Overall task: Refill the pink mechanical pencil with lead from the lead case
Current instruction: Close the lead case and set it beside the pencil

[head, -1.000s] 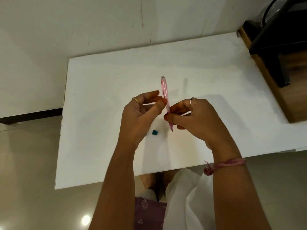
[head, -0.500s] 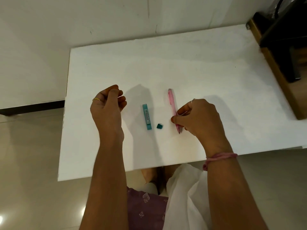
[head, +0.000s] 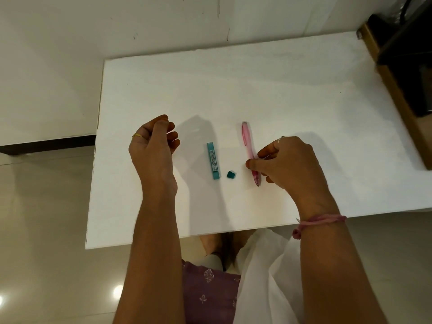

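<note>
The pink mechanical pencil (head: 247,142) lies on the white table (head: 280,94), tip toward me. My right hand (head: 288,164) pinches its lower part between thumb and fingers. A teal lead case (head: 213,160) lies flat to the left of the pencil, and its small teal cap (head: 230,174) sits apart near the case's near end. My left hand (head: 153,148) hovers left of the case with fingers curled in and thumb against the index finger. Nothing shows in it.
A dark device on a wooden stand (head: 406,73) sits at the table's right edge. The table's left edge (head: 97,148) and near edge drop to a tiled floor. My lap with purple and white cloth (head: 233,288) is below the near edge.
A second ago both hands held the pencil up. My right hand lowered it to the table, and my left hand let go and moved left, uncovering the lead case.
</note>
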